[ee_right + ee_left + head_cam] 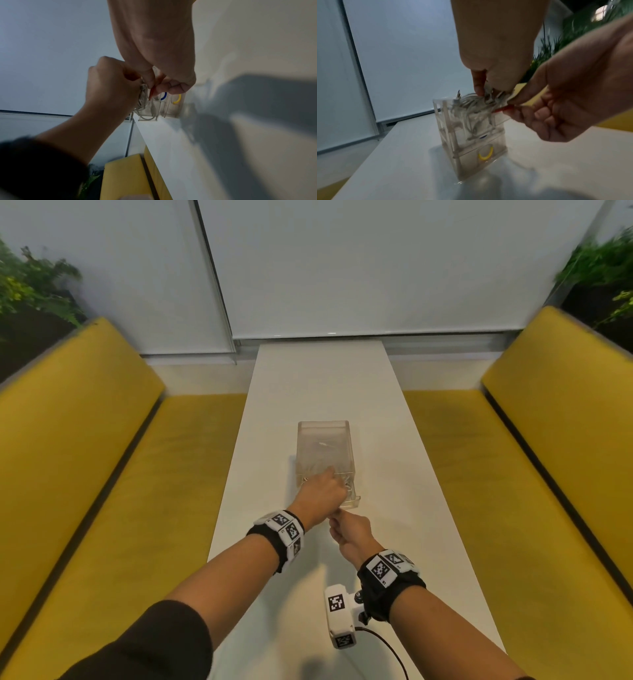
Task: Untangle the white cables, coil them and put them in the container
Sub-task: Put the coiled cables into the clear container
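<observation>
A clear plastic drawer container (pixel 337 436) stands in the middle of the white table (pixel 308 381). Its top drawer is pulled out toward me. My left hand (pixel 323 486) is over that open drawer and grips a bundle of white cables (pixel 471 106), which hang partly inside the drawer with one plug sticking up. My right hand (pixel 337 520) is at the drawer's near end and pinches its red handle (pixel 499 110). In the right wrist view the cables (pixel 143 97) bunch under my left hand (pixel 137 82), beside the red handle (pixel 151 93).
The lower drawers carry a blue handle (pixel 483 137) and a yellow handle (pixel 485 155), and both are closed. Yellow benches (pixel 102 474) run along both sides of the narrow table. Plants (pixel 30 289) stand behind the benches. A white blind covers the far wall.
</observation>
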The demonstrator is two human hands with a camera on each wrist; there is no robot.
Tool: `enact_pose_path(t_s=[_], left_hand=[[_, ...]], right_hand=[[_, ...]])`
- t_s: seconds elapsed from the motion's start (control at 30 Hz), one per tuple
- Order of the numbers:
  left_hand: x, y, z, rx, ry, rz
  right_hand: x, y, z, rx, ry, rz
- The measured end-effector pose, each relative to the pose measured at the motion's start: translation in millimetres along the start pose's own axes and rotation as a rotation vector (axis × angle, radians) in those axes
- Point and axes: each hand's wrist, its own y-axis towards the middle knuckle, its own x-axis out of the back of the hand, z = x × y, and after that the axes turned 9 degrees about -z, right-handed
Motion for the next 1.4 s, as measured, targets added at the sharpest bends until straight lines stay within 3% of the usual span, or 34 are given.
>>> enact_pose_path(t_s=[0.17, 0.27, 0.37, 0.53, 0.67, 0.83, 0.93, 1.1, 1.2, 1.3, 1.4], left_hand=[[-6, 17, 12, 0.09, -0.302, 0.049], [-6, 0, 32, 0.06, -0.539, -0.057], [-13, -26, 37, 0.02, -0.511, -0.122], [-21, -27, 26, 0.14, -0.649, 0.069], [-13, -17, 20, 0.216, -0.623, 0.257], [-29, -8, 17, 0.309, -0.632, 0.35], [-30, -4, 3, 0.392, -0.666, 0.285], [-35, -21, 19, 0.296, -0.795, -0.099], [-46, -40, 26, 0.261, -0.58, -0.295], [-48, -53, 22, 0.358, -0.458, -0.348], [-41, -54, 19, 0.463, -0.634, -0.253]], right_hand=[[3, 2, 3, 0.01, 0.017, -0.007], [3, 3, 2, -0.002, 0.025, 0.001], [1, 4, 1, -0.006, 0.026, -0.006], [2, 5, 0, 0.013, 0.016, -0.022], [0, 4, 1, 0.032, 0.015, -0.005], [-1, 3, 0, 0.061, -0.003, 0.014], [1, 2, -2, 0.067, -0.016, -0.008], [4, 0, -1, 0.068, 0.019, 0.014], [2, -2, -1, 0.051, 0.015, 0.03], [2, -1, 0, 0.049, 0.024, 0.032], [3, -1, -2, 0.047, 0.019, 0.032]])
